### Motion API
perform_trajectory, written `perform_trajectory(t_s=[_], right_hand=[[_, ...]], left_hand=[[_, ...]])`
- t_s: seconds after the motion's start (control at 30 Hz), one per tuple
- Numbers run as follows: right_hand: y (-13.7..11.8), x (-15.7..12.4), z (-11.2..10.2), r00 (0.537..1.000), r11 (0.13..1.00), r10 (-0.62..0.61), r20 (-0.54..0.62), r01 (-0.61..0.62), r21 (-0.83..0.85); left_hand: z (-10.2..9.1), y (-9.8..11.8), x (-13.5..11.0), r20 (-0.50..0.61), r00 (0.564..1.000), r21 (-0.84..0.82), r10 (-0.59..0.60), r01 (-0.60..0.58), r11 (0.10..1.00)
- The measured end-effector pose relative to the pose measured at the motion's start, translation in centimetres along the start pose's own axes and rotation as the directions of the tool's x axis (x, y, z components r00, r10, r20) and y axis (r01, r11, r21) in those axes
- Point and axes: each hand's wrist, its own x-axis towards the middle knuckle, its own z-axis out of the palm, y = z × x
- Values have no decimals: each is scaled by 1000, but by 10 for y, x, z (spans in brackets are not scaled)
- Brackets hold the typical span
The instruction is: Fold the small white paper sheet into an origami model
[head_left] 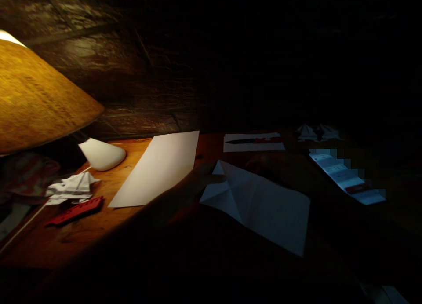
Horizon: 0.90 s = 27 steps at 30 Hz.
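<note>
Creased paper (263,207) held at the bench (89,233), between two hands.
The left hand (199,177) has its fingers pinching the left end; the right hand (265,165) is in shadow by the far edge, its fingers I cannot tell. The long axis runs to lower right; a dark gap separates this end from the phone (339,172).

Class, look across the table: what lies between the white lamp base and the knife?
In the head view, a large white paper sheet lies between them.
</note>
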Motion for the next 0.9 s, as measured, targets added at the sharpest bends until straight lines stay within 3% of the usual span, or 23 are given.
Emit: perform_trajectory(t_s=[0.2,0.27,0.33,0.43,0.53,0.73,0.9], right_hand=[[15,13,-20,955,929,163,-247,-65,364],[16,15,-23,948,910,180,-264,-58,410],[16,15,-21,963,884,165,-212,-49,464],[19,16,-11,989,840,120,-83,-57,540],[24,15,-4,994,877,101,-44,-68,476],[40,22,-6,966,940,47,-254,43,340],[42,22,-9,979,922,49,-200,33,385]], left_hand=[[-18,-5,17,-199,978,-123,69,-95,988],[-19,-6,19,-239,967,-155,85,-124,980],[-16,-7,19,-250,963,-177,100,-147,973],[-7,-8,13,-210,971,-189,113,-153,970],[5,-11,5,-143,985,-181,98,-124,976],[13,-14,-5,77,996,-227,42,-24,974],[10,-10,1,-35,998,-309,45,-53,949]])
